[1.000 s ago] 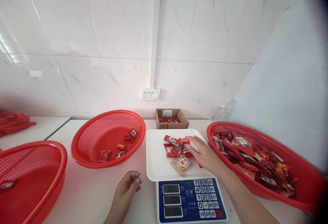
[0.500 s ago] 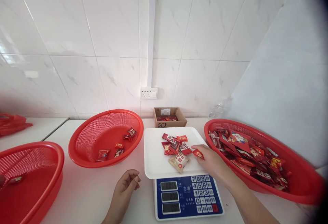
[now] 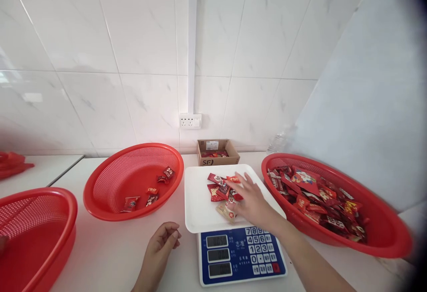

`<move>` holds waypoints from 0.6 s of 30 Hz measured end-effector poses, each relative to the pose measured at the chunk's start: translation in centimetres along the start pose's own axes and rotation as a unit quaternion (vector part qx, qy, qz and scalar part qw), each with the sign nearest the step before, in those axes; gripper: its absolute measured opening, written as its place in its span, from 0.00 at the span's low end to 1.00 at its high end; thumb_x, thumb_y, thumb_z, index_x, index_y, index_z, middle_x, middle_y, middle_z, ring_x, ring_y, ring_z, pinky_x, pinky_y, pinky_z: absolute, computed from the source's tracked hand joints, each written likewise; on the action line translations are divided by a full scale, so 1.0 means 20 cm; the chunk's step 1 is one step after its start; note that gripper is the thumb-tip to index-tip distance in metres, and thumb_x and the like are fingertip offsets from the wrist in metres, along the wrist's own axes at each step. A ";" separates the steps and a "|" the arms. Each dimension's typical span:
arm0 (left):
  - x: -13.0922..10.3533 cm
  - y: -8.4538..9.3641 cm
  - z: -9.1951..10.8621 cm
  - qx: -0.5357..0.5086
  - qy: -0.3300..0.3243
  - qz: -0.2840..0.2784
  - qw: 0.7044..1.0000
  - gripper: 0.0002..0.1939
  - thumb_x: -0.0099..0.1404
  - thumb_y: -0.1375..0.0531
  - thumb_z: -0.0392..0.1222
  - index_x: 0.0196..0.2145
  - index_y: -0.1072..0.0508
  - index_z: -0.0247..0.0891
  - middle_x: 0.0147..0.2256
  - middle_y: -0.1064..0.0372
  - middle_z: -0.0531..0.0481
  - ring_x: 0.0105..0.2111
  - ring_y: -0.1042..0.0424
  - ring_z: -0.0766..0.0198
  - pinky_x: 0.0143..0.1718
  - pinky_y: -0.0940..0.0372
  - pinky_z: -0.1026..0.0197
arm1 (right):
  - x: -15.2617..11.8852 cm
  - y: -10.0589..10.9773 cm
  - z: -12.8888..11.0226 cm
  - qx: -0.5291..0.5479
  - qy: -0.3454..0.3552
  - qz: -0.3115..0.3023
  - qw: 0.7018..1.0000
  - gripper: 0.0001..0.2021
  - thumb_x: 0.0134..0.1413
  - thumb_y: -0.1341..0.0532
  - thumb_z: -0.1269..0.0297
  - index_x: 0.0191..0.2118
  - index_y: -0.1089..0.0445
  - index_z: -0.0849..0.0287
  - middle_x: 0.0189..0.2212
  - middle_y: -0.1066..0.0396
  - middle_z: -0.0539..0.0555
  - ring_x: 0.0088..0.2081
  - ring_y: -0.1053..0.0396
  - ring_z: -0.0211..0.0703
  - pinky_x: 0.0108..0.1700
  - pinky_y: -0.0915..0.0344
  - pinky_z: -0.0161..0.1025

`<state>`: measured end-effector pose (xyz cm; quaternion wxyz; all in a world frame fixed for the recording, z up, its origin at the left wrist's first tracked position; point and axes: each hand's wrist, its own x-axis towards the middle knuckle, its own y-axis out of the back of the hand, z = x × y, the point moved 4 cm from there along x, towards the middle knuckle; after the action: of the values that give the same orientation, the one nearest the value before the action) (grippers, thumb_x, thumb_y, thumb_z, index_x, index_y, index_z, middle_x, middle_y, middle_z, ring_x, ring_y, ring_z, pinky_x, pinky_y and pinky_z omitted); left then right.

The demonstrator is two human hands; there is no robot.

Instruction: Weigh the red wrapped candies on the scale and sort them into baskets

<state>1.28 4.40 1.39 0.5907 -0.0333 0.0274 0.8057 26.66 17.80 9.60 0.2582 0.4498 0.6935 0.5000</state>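
Note:
My right hand (image 3: pixel 248 200) is over the white scale tray (image 3: pixel 196 212), its fingers spread across a small pile of wrapped snacks. Under and beside the fingers lie red packets (image 3: pixel 213 192) and a beige packet (image 3: pixel 225 212). Nothing is visibly gripped in it. My left hand (image 3: pixel 163 243) rests above the white table, left of the blue scale (image 3: pixel 243 256), with its fingers curled together; whether anything is inside them is hidden.
A red basket (image 3: pixel 383 238) full of snacks stands at the right. Left of the tray is a red basket (image 3: pixel 133 163) with several packets. Another red basket (image 3: pixel 66 221), a cardboard box (image 3: pixel 218 158) and red plastic (image 3: pixel 13 163) are also present. Part of a person's hand (image 3: pixel 2 243) shows at the left edge.
My right hand has moved left over the pile and opened; the red packet it held is no longer in its fingers. The view has shifted slightly. My left hand keeps its pose.

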 end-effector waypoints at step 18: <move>-0.01 0.01 0.02 -0.012 -0.014 0.008 1.000 0.17 0.55 0.38 0.56 0.33 0.27 0.39 0.26 0.31 0.51 0.27 0.32 0.62 0.32 0.34 0.60 | 0.00 0.08 0.04 0.115 0.075 0.116 0.984 0.27 0.58 0.48 0.47 0.59 0.39 0.53 0.61 0.43 0.58 0.62 0.50 0.51 0.62 0.52 0.54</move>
<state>1.11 4.24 1.83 0.5840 -0.0292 0.0095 0.8112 27.84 18.33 10.82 0.0927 0.5152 0.7070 0.4756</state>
